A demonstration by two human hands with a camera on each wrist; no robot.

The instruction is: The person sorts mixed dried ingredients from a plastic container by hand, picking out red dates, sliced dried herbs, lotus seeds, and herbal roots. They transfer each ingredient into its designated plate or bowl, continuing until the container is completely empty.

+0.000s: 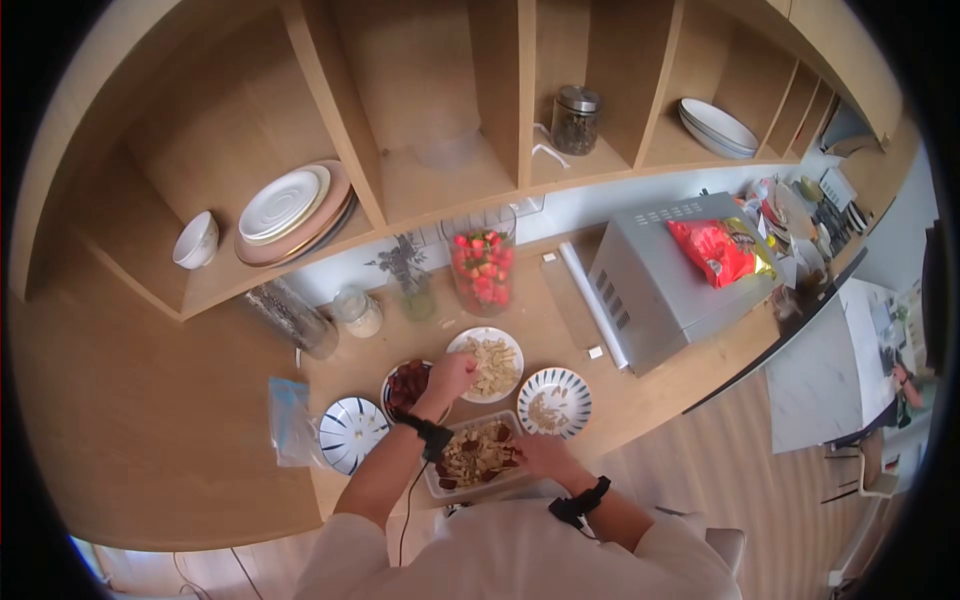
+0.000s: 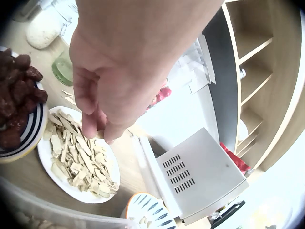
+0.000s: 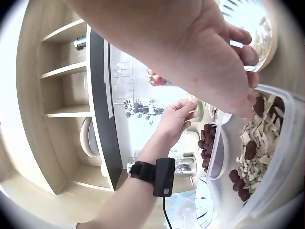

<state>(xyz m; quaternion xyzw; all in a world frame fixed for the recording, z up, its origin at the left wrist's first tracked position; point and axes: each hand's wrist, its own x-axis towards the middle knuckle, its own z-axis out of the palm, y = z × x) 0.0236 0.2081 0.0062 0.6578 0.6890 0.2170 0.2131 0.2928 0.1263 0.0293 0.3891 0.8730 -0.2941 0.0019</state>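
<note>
My left hand (image 1: 455, 378) is over a white plate (image 1: 455, 345) heaped with pale dried slices (image 2: 78, 157). Its thumb and fingers pinch a small pale slice (image 2: 100, 134) just above the heap. At the right side of a clear plastic container (image 1: 432, 478), my right hand (image 1: 548, 458) hangs with loosely bent fingers, fingertips right at the rim. Inside the container, red dates (image 3: 250, 150) lie among pale slices and bits. Beside the left hand, a bowl of red dates (image 1: 405, 385) is partly covered by the forearm.
A striped plate with a few pale bits (image 1: 568, 385) stands right, another striped plate (image 1: 350, 432) left beside a plastic bag (image 1: 288, 425). Behind are jars (image 1: 357, 312), a strawberry-filled container (image 1: 483, 270) and a grey microwave (image 1: 650, 275). Wooden shelves (image 1: 430, 180) overhang the counter.
</note>
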